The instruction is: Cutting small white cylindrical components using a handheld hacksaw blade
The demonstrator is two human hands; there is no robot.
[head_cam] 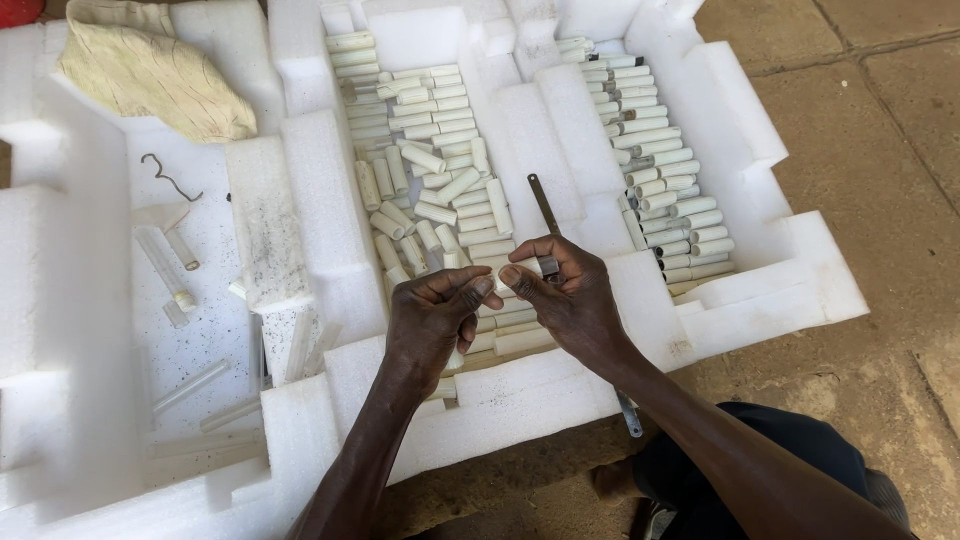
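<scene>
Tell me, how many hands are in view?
2: the left hand and the right hand meet over the white foam tray, pinching one small white tube together.

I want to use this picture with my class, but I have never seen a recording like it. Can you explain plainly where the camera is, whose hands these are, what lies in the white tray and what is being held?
The camera sits on a person's head and looks down at their own bare hands. The left hand and the right hand meet over a white foam tray on a stone floor. Together they pinch one short pale tube piece; the right hand also holds a thin metal strip. Many more tube pieces fill two hollows of the tray. On the left lie a wire hook, some clear tubes and a folded cloth.
</scene>
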